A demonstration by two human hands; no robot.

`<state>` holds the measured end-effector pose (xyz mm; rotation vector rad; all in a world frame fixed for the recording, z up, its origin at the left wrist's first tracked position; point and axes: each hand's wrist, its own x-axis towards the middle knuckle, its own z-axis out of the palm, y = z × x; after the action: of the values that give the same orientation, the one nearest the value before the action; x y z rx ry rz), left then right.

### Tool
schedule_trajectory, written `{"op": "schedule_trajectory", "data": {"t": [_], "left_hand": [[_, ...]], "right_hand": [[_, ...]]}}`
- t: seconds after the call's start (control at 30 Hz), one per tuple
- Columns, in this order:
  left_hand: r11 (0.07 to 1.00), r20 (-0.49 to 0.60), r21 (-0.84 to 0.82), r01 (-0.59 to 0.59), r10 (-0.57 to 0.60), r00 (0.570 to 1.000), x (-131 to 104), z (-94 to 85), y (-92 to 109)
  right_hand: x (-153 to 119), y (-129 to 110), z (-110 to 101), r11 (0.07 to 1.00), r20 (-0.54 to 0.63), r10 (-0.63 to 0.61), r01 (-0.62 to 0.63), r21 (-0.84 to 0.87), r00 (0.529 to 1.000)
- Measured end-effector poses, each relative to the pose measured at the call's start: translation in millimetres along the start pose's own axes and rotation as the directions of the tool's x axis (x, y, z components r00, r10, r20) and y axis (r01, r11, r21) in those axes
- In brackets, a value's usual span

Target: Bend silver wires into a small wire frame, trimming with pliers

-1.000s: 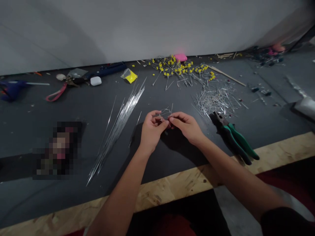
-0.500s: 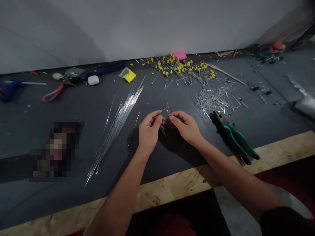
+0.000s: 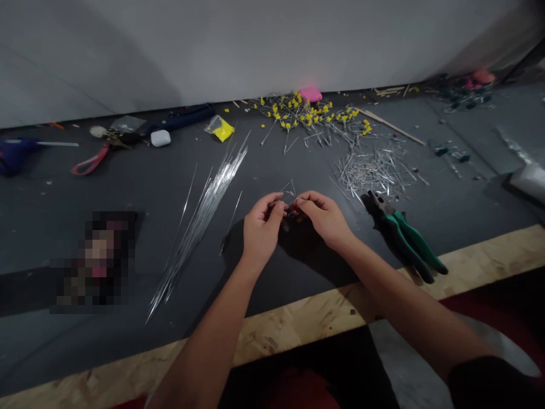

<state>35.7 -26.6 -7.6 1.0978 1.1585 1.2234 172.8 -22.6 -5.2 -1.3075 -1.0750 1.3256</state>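
Note:
My left hand [image 3: 263, 220] and my right hand [image 3: 320, 216] are close together above the dark tabletop, fingertips nearly meeting. Both are closed in a pinch on thin silver wire [image 3: 289, 192], whose ends stick up between the fingers; the part under the fingertips is hidden. Left of my left hand lies a single straight wire [image 3: 232, 221], and beyond it a bundle of long straight wires [image 3: 208, 204]. To the right of my right hand is a heap of short cut wires [image 3: 370, 170]. Green-handled pliers [image 3: 402, 238] rest near the table edge.
At the back lie many wire pieces with yellow tips [image 3: 310, 113], a pink lump [image 3: 310, 95] and a wooden stick [image 3: 392, 126]. Further left are a yellow packet [image 3: 222, 129], a white case [image 3: 160, 138], keys with a pink strap [image 3: 91, 163] and a blue glue gun [image 3: 19, 154].
Both hands have shifted slightly right, still pinching the wire. The wire ends between the fingers have changed angle a little.

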Motion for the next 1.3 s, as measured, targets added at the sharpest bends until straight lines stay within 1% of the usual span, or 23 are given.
{"op": "schedule_trajectory", "data": {"t": [0.07, 0.17, 0.27, 0.33, 0.43, 0.53, 0.7, 0.8, 0.97, 1.13, 1.3], "left_hand": [[1.0, -0.002, -0.009, -0.007, 0.007, 1.0, 0, 0.3, -1], [1.0, 0.003, -0.023, -0.017, 0.018, 1.0, 1, 0.2, -1], [1.0, 0.023, -0.03, 0.01, -0.009, 1.0, 1, -0.3, 0], [0.997, 0.042, -0.059, 0.04, -0.038, 0.998, 1, -0.5, 1], [0.983, 0.062, -0.154, 0.099, -0.09, 0.994, 2, -0.8, 3], [0.954, 0.048, -0.257, 0.152, -0.144, 0.988, 4, -2.0, 6], [0.89, 0.036, -0.42, 0.178, -0.18, 0.983, 6, -4.7, 9], [0.864, 0.058, -0.461, 0.203, -0.199, 0.978, 7, -4.8, 10], [0.846, 0.091, -0.478, 0.237, -0.221, 0.971, 6, -3.7, 9], [0.826, 0.117, -0.515, 0.227, -0.194, 0.974, 4, -1.8, 9], [0.818, 0.096, -0.539, 0.201, -0.178, 0.979, 4, -0.3, 9]], "right_hand": [[0, 1, 0, 0.999, 0.025, -0.015, 0.016, -0.038, 1.0], [-2, 1, 0, 0.988, 0.068, -0.045, 0.055, -0.146, 0.997], [-4, 1, 1, 0.973, 0.101, -0.075, 0.095, -0.211, 0.992], [-5, -1, 1, 0.975, 0.112, -0.079, 0.101, -0.2, 0.991], [-6, -4, 0, 0.986, 0.121, -0.074, 0.09, -0.139, 0.99], [-6, -5, 0, 0.994, 0.134, -0.072, 0.082, -0.073, 0.988], [-5, 1, 2, 0.999, 0.193, -0.04, 0.043, -0.009, 0.98], [-5, 3, 4, 0.998, 0.155, -0.045, 0.05, -0.027, 0.987], [-4, 2, 5, 0.993, 0.056, -0.092, 0.095, -0.064, 0.994], [-4, 2, 5, 0.99, -0.028, -0.122, 0.119, -0.076, 0.992], [-5, 4, 7, 0.977, -0.062, -0.176, 0.166, -0.134, 0.983]]}}
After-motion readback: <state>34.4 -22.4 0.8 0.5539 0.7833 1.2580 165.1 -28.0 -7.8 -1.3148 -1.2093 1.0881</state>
